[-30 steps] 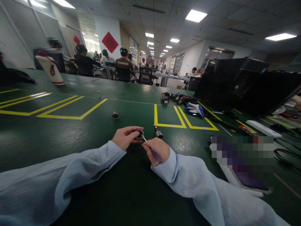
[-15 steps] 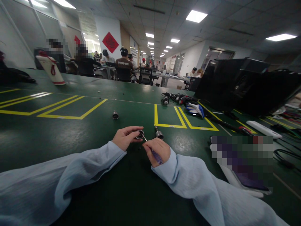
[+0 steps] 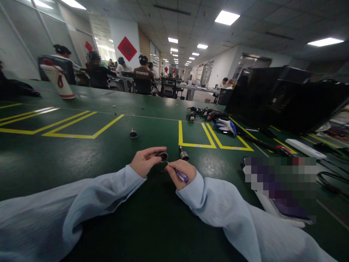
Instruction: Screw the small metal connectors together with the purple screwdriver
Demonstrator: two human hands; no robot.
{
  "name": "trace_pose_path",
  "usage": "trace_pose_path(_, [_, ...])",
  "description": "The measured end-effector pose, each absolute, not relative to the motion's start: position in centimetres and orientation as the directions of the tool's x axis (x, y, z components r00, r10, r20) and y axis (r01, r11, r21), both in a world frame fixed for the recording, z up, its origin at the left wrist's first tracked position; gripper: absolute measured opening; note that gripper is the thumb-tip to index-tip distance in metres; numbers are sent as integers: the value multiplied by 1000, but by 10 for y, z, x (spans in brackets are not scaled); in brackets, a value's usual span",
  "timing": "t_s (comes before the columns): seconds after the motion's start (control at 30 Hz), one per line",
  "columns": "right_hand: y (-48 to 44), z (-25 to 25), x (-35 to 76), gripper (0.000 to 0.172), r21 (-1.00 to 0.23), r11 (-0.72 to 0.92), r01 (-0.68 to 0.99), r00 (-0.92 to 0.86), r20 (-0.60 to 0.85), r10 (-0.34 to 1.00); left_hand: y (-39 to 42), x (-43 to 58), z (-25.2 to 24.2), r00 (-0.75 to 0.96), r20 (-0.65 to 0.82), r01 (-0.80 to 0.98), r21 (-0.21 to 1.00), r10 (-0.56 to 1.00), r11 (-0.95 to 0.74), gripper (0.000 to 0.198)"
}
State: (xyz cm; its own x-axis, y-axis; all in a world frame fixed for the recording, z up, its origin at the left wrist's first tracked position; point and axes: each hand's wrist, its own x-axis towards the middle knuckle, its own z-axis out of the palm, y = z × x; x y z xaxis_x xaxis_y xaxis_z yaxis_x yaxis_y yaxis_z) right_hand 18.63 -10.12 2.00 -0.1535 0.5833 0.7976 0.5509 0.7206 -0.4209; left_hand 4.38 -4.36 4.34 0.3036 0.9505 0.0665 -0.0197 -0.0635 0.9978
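Note:
Between thumb and fingers, my left hand (image 3: 146,161) grips a round metal part (image 3: 163,157), its hollow side facing me. My right hand (image 3: 183,172) is closed around a screwdriver with a translucent purple handle (image 3: 181,176); its thin shaft points up-left at the lower edge of the round part. Whether the tip touches the part is too small to tell. Just beyond my right hand a metal fitting with a narrow stem (image 3: 184,154) lies on the green table (image 3: 128,233). Another small metal fitting (image 3: 133,133) stands farther back. A tiny dark piece (image 3: 161,171) lies below the round part.
Yellow tape outlines (image 3: 197,146) mark the table. At the back right are dark metal parts (image 3: 192,116), a blue and white glove (image 3: 227,126) and black monitors (image 3: 256,94). A tablet-like object (image 3: 291,211) lies right, a cup (image 3: 60,83) far left. People sit at desks beyond.
The round part has tilted slightly in my left hand. The screwdriver has turned in my right hand, its handle now lying flatter and its tip lower, at the part's edge.

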Motion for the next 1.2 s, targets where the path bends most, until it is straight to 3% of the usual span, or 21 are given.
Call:
trace_pose_path(0.2, [-99, 22, 188, 16, -421, 732, 537, -149, 806, 573, -48, 45, 44, 335, 123, 15, 991, 934, -136, 43])
trace_pose_path(0.33, [-99, 23, 188, 13, -325, 759, 564, -249, 810, 531, -52, 45, 46, 293, 162, 19, 984, 942, -176, 40])
trace_pose_path(0.4, [-96, 21, 187, 14, -397, 748, 532, -204, 798, 568, -52, 45, 46, 272, 180, 19, 981, 945, -193, 37])
trace_pose_path(0.47, [-91, 17, 188, 16, -648, 658, 384, -52, 696, 716, -52, 45, 46, 279, 160, 13, 985, 947, -171, 37])
trace_pose_path(0.53, [-85, 12, 189, 20, -884, 463, 65, 52, 466, 883, -50, 45, 46, 293, 122, 16, 991, 948, -132, 42])
trace_pose_path(0.57, [-82, 10, 191, 21, -931, 348, -111, 49, 345, 937, -48, 44, 45, 301, 103, 21, 993, 948, -115, 45])
trace_pose_path(0.67, [-73, 6, 196, 20, -886, 122, -448, -40, 156, 987, -45, 43, 44, 318, 69, 25, 996, 945, -81, 52])
trace_pose_path(0.77, [-70, 4, 200, 18, -842, 40, -538, -78, 97, 992, -44, 43, 41, 327, 58, 7, 998, 943, -64, 54])
trace_pose_path(0.9, [-70, 6, 202, 16, -837, 25, -547, -75, 78, 994, -42, 44, 37, 298, 44, -40, 999, 954, -34, 53])
trace_pose_path(1.0, [-74, 8, 200, 17, -866, 107, -488, -26, 137, 990, -41, 44, 36, 262, 42, -55, 998, 964, -29, 49])
trace_pose_path(1.07, [-78, 9, 197, 19, -906, 221, -362, 45, 220, 975, -41, 44, 37, 242, 49, -39, 998, 969, -41, 45])
trace_pose_path(1.2, [-87, 10, 190, 19, -903, 425, 56, 153, 429, 890, -40, 43, 41, 219, 72, -11, 997, 973, -71, 41])
